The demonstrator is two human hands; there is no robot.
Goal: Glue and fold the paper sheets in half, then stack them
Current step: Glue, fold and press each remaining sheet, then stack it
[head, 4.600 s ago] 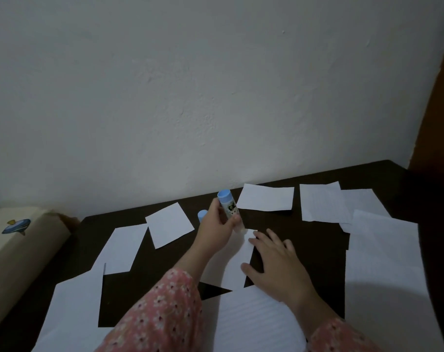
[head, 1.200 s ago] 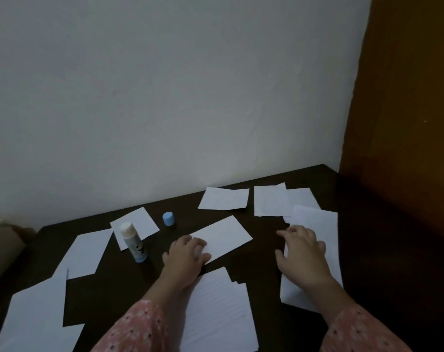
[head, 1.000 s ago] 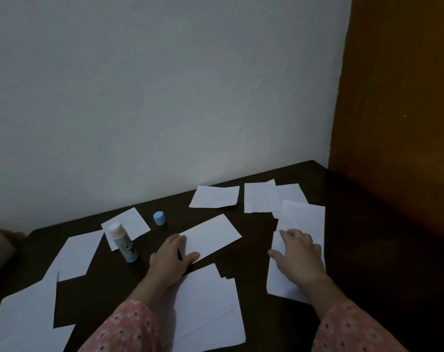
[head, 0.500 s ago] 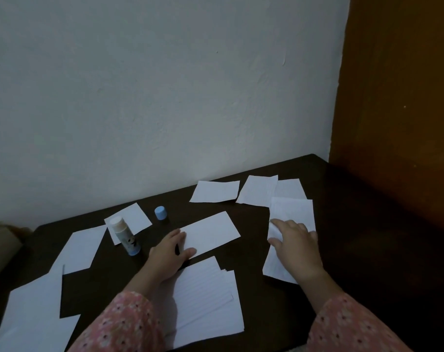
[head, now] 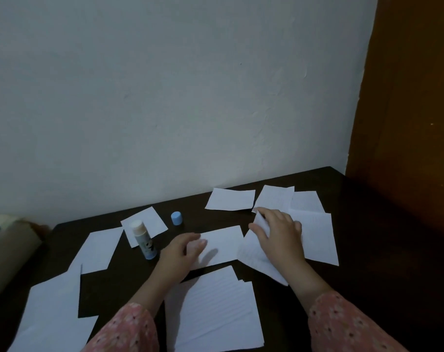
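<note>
A dark table point(head: 368, 237) is seen against a pale wall point(head: 190, 97), with a brown wooden panel point(head: 414, 97) at the right. White paper sheets are scattered over the tabletop.

The left hand point(head: 180, 250) is laid on the left end of a folded sheet point(head: 223, 243) lying at the middle of the table; the fingers are stretched out fairly straight and rest on the paper. The right hand point(head: 276, 235) is curled around the upper edge of a lined sheet point(head: 256, 257), which is lifted and bent at the fingers, with its near corner pointing toward the person. This sheet overlaps the right end of the folded sheet and lies partly over a larger sheet point(head: 317, 237) to the right.

A glue stick point(head: 143, 240) is stood upright, uncapped, to the left of the left hand, and its blue cap point(head: 176, 218) is stood apart, farther back. Beside the stick a small sheet point(head: 146, 224) is seen, and another sheet point(head: 99, 250) lies to the left of it. Near the far edge a folded piece point(head: 231, 199) lies alone, with two overlapping pieces point(head: 279, 196) just to its right. A stack of lined sheets point(head: 216, 311) is placed at the near edge between the forearms, and more sheets point(head: 53, 313) lie at the near left. Both arms are covered by pink flowered sleeves point(head: 343, 323).
</note>
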